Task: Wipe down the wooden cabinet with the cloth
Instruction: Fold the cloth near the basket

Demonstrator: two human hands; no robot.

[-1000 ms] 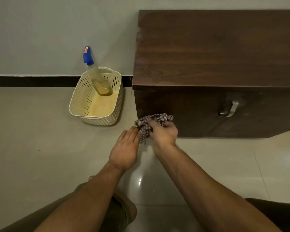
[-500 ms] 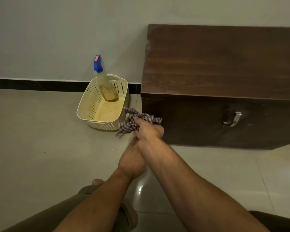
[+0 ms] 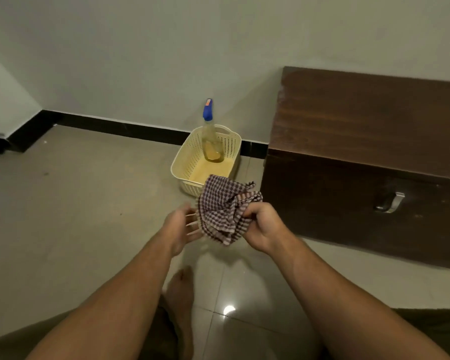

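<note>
A dark brown wooden cabinet [image 3: 361, 131] with a metal handle [image 3: 390, 202] stood on the glossy tiled floor [image 3: 76, 216] at the right. Just beside its left end sat a cream perforated plastic basket [image 3: 191, 155] holding an upright clear spray bottle with a blue nozzle [image 3: 211, 141]. A crumpled purple-and-white checked cloth [image 3: 222, 210] hung off the floor in front of the basket, clear of the cabinet. The right hand [image 3: 263, 227] gripped its right edge with curled fingers. The left hand [image 3: 179, 227] was blurred, fingers spread at the left edge; whether they touched it could not be told.
</note>
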